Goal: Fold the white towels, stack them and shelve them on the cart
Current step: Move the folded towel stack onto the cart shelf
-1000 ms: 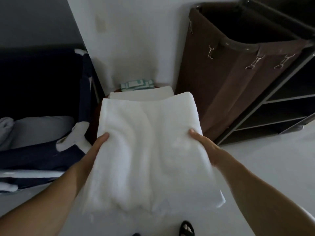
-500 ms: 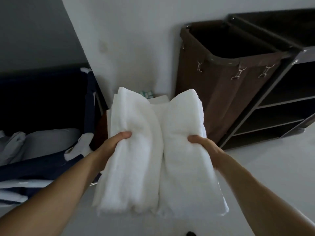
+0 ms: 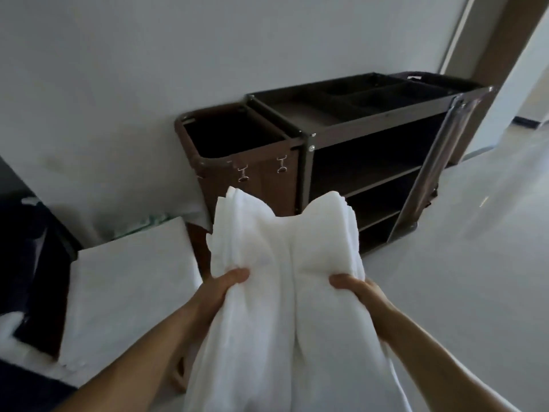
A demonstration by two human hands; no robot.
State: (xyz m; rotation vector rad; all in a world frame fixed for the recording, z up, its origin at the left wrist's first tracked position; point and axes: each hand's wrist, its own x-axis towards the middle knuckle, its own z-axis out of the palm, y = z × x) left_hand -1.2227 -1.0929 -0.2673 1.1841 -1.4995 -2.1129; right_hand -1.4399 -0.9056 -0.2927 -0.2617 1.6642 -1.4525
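Note:
A stack of folded white towels (image 3: 285, 251) is lifted in the air in front of me, its two sides bent upward into a V. My left hand (image 3: 221, 288) grips the stack's left side with the thumb on top. My right hand (image 3: 358, 289) grips its right side the same way. Behind the stack stands the dark housekeeping cart (image 3: 365, 138), with open shelves and a tray top. A brown laundry bag (image 3: 237, 150) hangs on the cart's left end. Another flat white towel (image 3: 130, 281) lies on a surface to my left.
A white wall rises behind the cart. The pale floor (image 3: 463, 263) spreads to the right of it. A dark piece of furniture (image 3: 26, 257) with white cloth on it stands at the far left. A doorway opens at the upper right.
The towel stack has been lifted off the surface and carried right toward the cart. Both hands keep their grip, and the view has swung right to take in the whole cart.

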